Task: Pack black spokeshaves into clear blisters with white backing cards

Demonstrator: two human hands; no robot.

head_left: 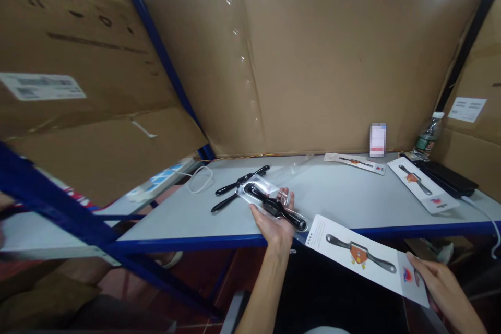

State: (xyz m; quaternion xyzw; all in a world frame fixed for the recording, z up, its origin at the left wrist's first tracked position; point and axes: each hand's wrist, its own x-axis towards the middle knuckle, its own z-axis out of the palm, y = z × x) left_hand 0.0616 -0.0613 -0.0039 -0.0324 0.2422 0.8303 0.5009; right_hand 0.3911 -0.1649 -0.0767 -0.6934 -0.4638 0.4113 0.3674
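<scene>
A black spokeshave (pixel 273 207) in a clear plastic blister (pixel 256 182) lies across the upturned palm of my left hand (pixel 276 229), whose fingers curl up around its far side. My right hand (pixel 442 282) pinches the right end of a white printed card (pixel 321 235), which bears a picture of a spokeshave. The card's left end reaches to the near end of the blister; whether they are joined I cannot tell. Just beyond my left hand, more black spokeshaves (pixel 241 180) lie on the grey table (pixel 172 219), partly hidden by the blister.
Two printed cards, one flat (pixel 422 185) and one farther back (pixel 356 163), lie at the right. A phone (pixel 378 140) stands against the cardboard wall (pixel 313 73). A water bottle (pixel 428 138) and black case (pixel 446 177) occupy the right corner. A white cable (pixel 200 180) lies left.
</scene>
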